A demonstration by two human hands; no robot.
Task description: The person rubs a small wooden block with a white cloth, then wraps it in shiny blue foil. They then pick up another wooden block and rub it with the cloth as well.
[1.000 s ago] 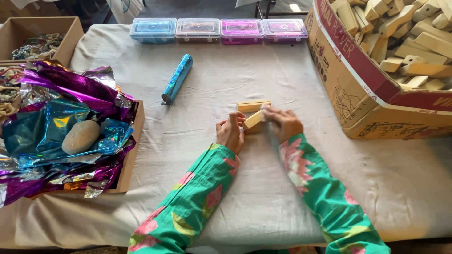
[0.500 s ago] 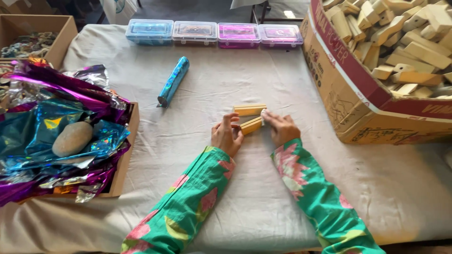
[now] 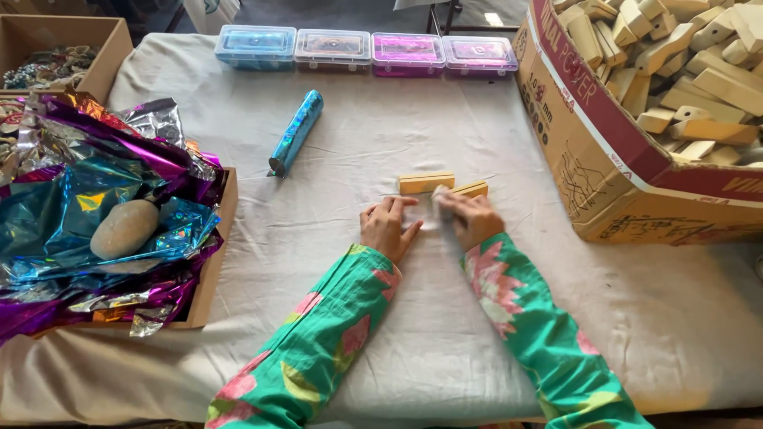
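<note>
Two small wooden blocks lie on the white cloth at the middle of the table. The left block (image 3: 426, 183) lies flat and free. My right hand (image 3: 472, 218) is closed over the near end of the right block (image 3: 472, 189), which sits just beside the first; the fingers are blurred. Just below the free block, my left hand (image 3: 388, 228) rests palm down on the cloth with its fingers apart and holds nothing. Both arms wear green sleeves with pink flowers.
A blue foil roll (image 3: 296, 133) lies left of centre. Several small plastic boxes (image 3: 369, 49) line the far edge. A large cardboard box (image 3: 592, 151) of wooden blocks stands at the right. A cardboard tray (image 3: 213, 270) with shiny foil sheets and a stone (image 3: 124, 229) sits at the left.
The tilted block that both hands held has come down beside the other block. My left hand has let go and now lies flat on the cloth.
</note>
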